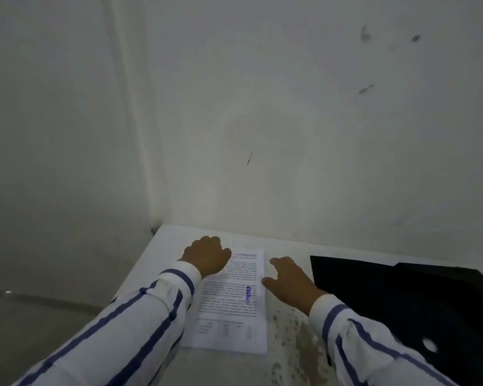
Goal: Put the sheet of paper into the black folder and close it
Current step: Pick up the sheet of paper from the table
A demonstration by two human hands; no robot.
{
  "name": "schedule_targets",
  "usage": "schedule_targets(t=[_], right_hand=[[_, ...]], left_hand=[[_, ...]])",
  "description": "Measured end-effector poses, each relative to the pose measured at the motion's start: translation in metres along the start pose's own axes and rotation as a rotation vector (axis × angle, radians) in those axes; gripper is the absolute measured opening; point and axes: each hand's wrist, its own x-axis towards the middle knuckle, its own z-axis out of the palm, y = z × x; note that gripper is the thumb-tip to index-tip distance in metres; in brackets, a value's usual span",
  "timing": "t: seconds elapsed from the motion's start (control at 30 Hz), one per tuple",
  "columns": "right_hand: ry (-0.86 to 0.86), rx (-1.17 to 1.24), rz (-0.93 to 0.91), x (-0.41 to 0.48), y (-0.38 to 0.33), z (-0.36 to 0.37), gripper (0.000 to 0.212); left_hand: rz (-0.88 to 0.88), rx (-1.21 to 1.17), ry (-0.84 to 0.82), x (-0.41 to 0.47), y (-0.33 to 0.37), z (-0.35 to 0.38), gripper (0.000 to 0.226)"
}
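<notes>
Standing beside the table (pixel 162 246), I am watching a person in a striped shirt getting ready to lift the sheet of paper (pixel 232 299). It is lying flat on the white top, printed side up, a blue stamp showing near its right edge. The left hand (pixel 207 257) is resting knuckles-up on the sheet's far left corner, fingers curled under; whether it is pinching the edge or only pressing it down, I cannot tell. The right hand (pixel 290 280) is lying spread and empty just beside the right edge, its thumb touching or nearly touching the margin.

The black folder (pixel 402 302) is sitting to the right, partly under the right sleeve (pixel 374 344), one cover seeming to be raised a little; how far it is opened is not clear from here.

The risks, as I am judging them, are coming from the paper itself. A thin sheet lying flush on a smooth top is hard to get under, so fingers may be sliding it rather than lifting it, pushing it toward the wall (pixel 262 135) or creasing a corner. The right sleeve is also hanging over the folder and could be dragging or shutting the cover as the arm swings across. If the folder is not held properly open, the sheet may be buckling against its edge.
</notes>
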Motion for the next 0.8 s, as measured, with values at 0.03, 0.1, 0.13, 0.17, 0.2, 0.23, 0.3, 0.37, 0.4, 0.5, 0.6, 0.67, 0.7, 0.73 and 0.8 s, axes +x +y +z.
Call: schedule_targets(t=[0.03, 0.1, 0.13, 0.17, 0.2, 0.23, 0.3, 0.37, 0.4, 0.5, 0.6, 0.67, 0.7, 0.73, 0.8], right_hand=[[-0.022, -0.004, 0.038, 0.0, 0.0, 0.009, 0.055], [-0.053, 0.009, 0.104, 0.004, 0.007, 0.031, 0.056], [-0.074, 0.014, 0.135, 0.005, 0.01, 0.041, 0.056], [-0.09, 0.023, 0.169, 0.006, 0.014, 0.052, 0.055], [-0.102, 0.032, 0.2, 0.007, 0.015, 0.062, 0.054], [-0.108, 0.035, 0.221, 0.009, 0.018, 0.071, 0.052], [-0.104, 0.041, 0.246, 0.011, 0.021, 0.083, 0.041], [-0.103, 0.034, 0.272, 0.013, 0.024, 0.094, 0.033], [-0.109, 0.025, 0.285, 0.014, 0.023, 0.097, 0.032], [-0.104, -0.008, 0.294, 0.017, 0.024, 0.108, 0.04], [-0.095, -0.074, 0.278, 0.019, 0.024, 0.116, 0.05], [-0.107, -0.14, 0.267, 0.02, 0.025, 0.12, 0.046], [-0.113, -0.163, 0.265, 0.021, 0.027, 0.121, 0.044], [-0.117, -0.179, 0.264, 0.022, 0.027, 0.122, 0.044], [-0.126, -0.206, 0.254, 0.025, 0.028, 0.122, 0.042]], left_hand=[[-0.024, 0.002, -0.033, 0.0, -0.009, 0.005, 0.059], [-0.059, -0.034, -0.082, 0.003, -0.029, 0.02, 0.057], [-0.085, -0.048, -0.109, 0.002, -0.039, 0.028, 0.054], [-0.101, -0.062, -0.138, 0.003, -0.047, 0.036, 0.051], [-0.115, -0.077, -0.164, 0.004, -0.054, 0.043, 0.047], [-0.128, -0.094, -0.182, 0.006, -0.061, 0.05, 0.044], [-0.182, -0.126, -0.205, 0.007, -0.074, 0.061, 0.042], [-0.239, -0.187, -0.222, 0.009, -0.084, 0.073, 0.034], [-0.263, -0.227, -0.237, 0.008, -0.087, 0.077, 0.027], [-0.328, -0.297, -0.208, 0.012, -0.095, 0.086, 0.033], [-0.372, -0.334, -0.178, 0.017, -0.096, 0.09, 0.041], [-0.372, -0.392, -0.18, 0.021, -0.095, 0.091, 0.044], [-0.368, -0.418, -0.186, 0.023, -0.094, 0.092, 0.045], [-0.37, -0.444, -0.195, 0.025, -0.094, 0.091, 0.046], [-0.387, -0.519, -0.211, 0.028, -0.095, 0.089, 0.043]])
